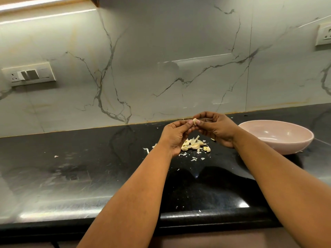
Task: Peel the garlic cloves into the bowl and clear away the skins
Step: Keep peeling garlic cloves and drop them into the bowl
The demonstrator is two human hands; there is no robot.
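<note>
Both hands meet above the desk, raised off its surface: left hand curled palm-in, thumb and fingertips pinching one end of a garlic clove; right hand pinching the other side, fingers bent, so the clove is gripped between both. Bare forearms run in from the bottom edge toward the middle.

Marble wall fills the upper frame, grey veins, glossy. Black stone desk below it, polished, reflecting light, front edge rounded. Pink bowl sits on the desk to the right, just beside the right wrist, open side up; what I can see of the inside looks bare. Switch plate on the wall at left, socket plate at the far right edge.

Pile of garlic cloves and skins lies on the desk directly under the hands, between the two wrists, left of the bowl. Cloves in it point in mixed directions; one long skin strip sticks up and to the right. Loose skin flakes scatter nearer the front, one stray flake well apart at left.

Held clove: small, pale, long axis roughly upright with a slight tilt. Whether it is partly peeled, cannot tell.
</note>
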